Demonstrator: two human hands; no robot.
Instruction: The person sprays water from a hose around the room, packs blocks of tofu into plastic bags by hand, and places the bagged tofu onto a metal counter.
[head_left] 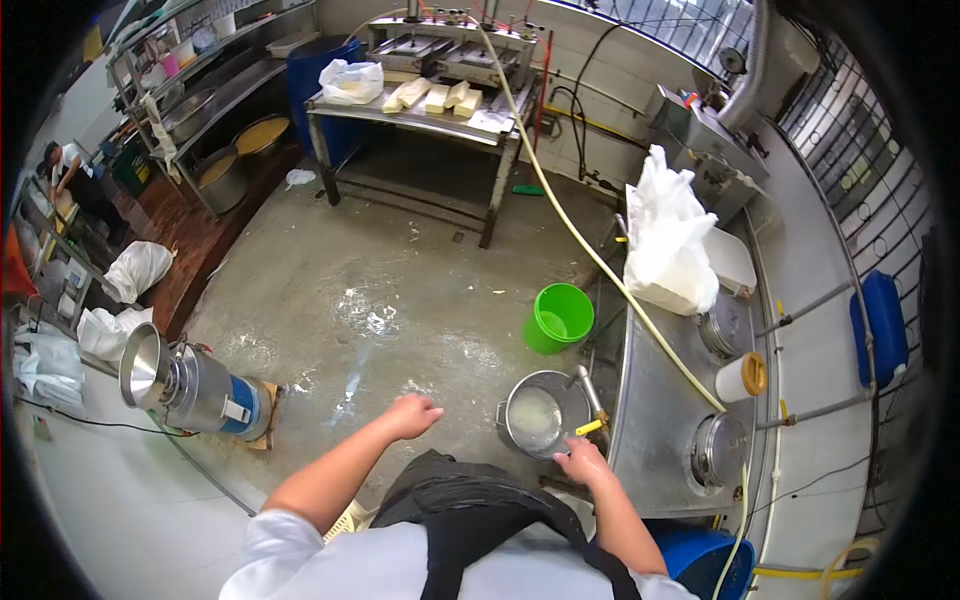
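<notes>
My left hand [410, 417] is held out over the wet floor, fingers loosely bent and nothing seen in them. On the other side, my right hand [582, 460] is beside the rim of a metal pot [506, 437], with thumb and fingers apart and no object in its grasp. Whitish liquid [534, 416] lies in the bottom of this pot. Just above my right hand is the yellow handle [589, 427] of a valve on a metal pipe [592, 392] that slants over the pot. A bright green bucket [558, 318] stands on the floor beyond the pot.
A steel counter [640, 400] on the right carries a white bag [672, 240], lidded openings and a white jar [740, 377]. A hose [570, 225] crosses overhead. A grinder-like machine [200, 390] stands left. Pale blocks [438, 97] lie on the far table; another person [80, 185] is far left.
</notes>
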